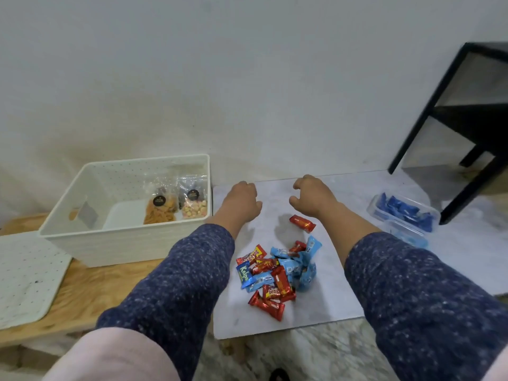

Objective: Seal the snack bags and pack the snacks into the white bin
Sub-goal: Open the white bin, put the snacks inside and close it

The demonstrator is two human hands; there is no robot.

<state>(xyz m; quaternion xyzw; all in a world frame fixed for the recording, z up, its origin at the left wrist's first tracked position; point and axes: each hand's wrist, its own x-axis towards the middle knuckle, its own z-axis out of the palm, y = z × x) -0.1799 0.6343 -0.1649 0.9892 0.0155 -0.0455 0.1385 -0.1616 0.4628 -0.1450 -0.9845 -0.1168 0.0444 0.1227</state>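
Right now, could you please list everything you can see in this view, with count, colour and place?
bin: one, white, left, on the wooden board.
snack bags: two, clear with dark round labels, standing inside the bin at its right wall.
lid: one, white and dotted, far left on the board.
wooden board: one, light brown, under the bin.
mat: one, pale marble grey, centre.
wrapped snacks: a pile, red and blue, on the mat; one red piece lies apart, farther back.
clear box: one, holding blue packets, right; its lid lies beside it.
black frame: one, far right.
left hand: empty, over the mat.
right hand: empty, over the mat.
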